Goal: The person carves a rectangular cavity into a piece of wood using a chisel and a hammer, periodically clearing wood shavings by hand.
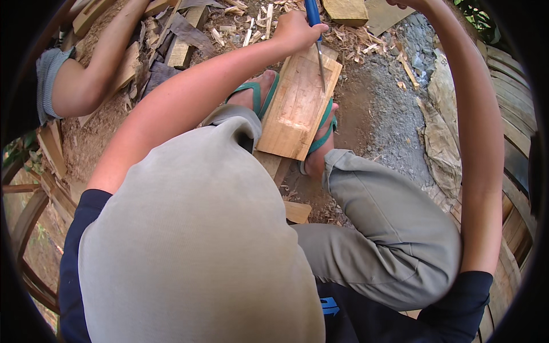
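My left hand (297, 31) is closed around the blue handle of a chisel (321, 60). The chisel stands steeply, its metal blade pointing down to the right side of a shallow recess in a wooden block (284, 140). Chipped, rough wood shows inside the recess. My feet, in green flip-flops (264, 94), flank the block on both sides. At the top edge, well above and right of the block, my right hand (402, 3) is mostly cut off; its fingers look curled, and what they hold is out of sight.
Wood shavings (366, 46) and offcuts (189, 46) litter the ground beyond the block. Another person's bent arm (86, 86) reaches in at the left. Grey gravel (400, 114) and a crumpled sheet (440, 126) lie to the right, beside wooden slats (514, 103).
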Available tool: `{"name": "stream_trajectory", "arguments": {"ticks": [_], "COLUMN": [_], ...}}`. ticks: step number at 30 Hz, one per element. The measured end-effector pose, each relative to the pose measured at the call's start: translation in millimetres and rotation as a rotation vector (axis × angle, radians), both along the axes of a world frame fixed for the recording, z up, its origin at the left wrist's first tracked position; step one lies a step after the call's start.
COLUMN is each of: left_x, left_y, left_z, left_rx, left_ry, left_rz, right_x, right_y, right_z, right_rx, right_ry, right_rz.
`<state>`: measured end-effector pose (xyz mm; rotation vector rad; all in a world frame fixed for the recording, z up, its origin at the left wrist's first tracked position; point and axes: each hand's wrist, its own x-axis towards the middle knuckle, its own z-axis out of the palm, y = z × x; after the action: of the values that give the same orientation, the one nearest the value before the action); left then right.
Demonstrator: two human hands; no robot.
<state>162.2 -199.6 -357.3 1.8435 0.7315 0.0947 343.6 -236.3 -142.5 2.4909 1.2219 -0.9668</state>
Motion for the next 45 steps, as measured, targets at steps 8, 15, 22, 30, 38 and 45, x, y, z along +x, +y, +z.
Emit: {"name": "stream_trajectory", "arguments": {"ticks": [8,15,22,30,38,45], "left_x": [2.4,18.7,24.0,23.3,16.0,26.4], "left_y": [2.2,0.9,2.5,4.0,4.8,2.2], "left_z": [-3.7,-16.1,-17.8,-17.8,23.4,28.3], "left_rx": [0.009,0.04,0.045,0.072,-0.047,0.019], "left_ry": [-0.005,-0.003,0.021,0.08,0.037,0.069], "left_rz": [-0.028,-0.079,-0.149,-0.099,-0.073,-0.154], "right_x": [7.2,12.1,17.0,29.5,27.8,18.8], "right_y": [-4.3,-6.2,-19.0,-25.9,-25.9,-24.8], "right_z": [6.0,7.4,10.1,-1.2,4.2,13.6], "right_rx": [-0.054,-0.069,-0.068,-0.019,-0.038,-0.058], "right_ry": [0.02,0.024,0.019,0.1,0.064,0.048], "right_rz": [-0.011,0.009,-0.057,-0.025,-0.009,-0.019]}}
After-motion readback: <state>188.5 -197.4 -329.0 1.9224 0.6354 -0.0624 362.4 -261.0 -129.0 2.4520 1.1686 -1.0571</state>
